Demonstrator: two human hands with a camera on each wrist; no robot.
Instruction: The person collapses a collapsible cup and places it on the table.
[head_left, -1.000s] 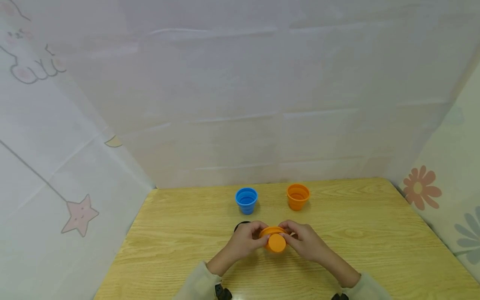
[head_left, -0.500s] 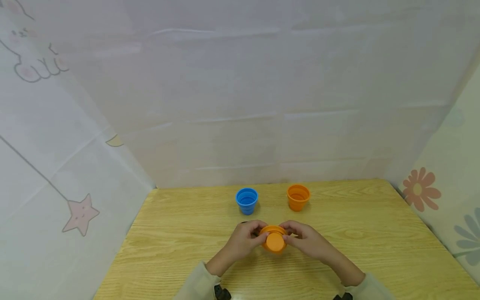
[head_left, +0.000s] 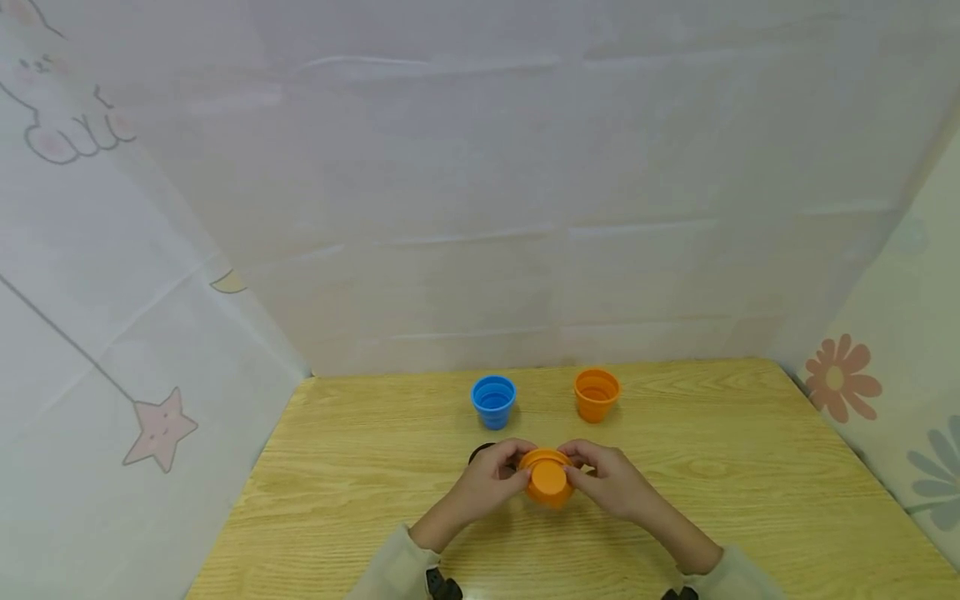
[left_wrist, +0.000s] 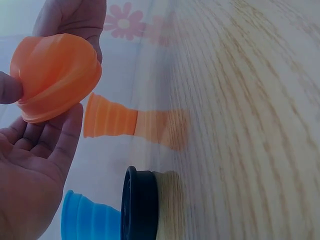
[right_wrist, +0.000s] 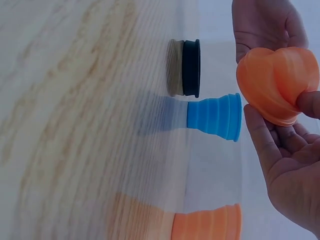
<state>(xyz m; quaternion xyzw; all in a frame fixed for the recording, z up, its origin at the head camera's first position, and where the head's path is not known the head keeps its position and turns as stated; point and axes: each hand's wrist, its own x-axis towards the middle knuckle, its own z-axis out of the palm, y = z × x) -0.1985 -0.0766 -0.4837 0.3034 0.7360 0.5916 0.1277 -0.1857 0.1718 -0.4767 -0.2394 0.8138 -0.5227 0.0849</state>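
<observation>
Both hands hold an orange collapsible cup [head_left: 548, 479] above the table, its round base turned toward me. My left hand [head_left: 487, 483] pinches its left side, thumb near the base and fingers at the rim. On the other side my right hand [head_left: 611, 479] grips it the same way. In the left wrist view the wall of the held cup [left_wrist: 57, 75] looks folded and bulging. A low black round piece [left_wrist: 141, 205], like a flattened cup, lies on the table, mostly hidden behind my left hand in the head view.
A blue collapsible cup [head_left: 493, 402] stands upright beyond my hands. Another orange cup [head_left: 596, 395] stands upright to its right. Both are near the back of the wooden table [head_left: 360, 467], which meets a pale cloth backdrop [head_left: 450, 292].
The held cup has tilted slightly, its base shifting a little up and left between the thumbs. Both hands keep their hold, and the standing cups have not moved.
</observation>
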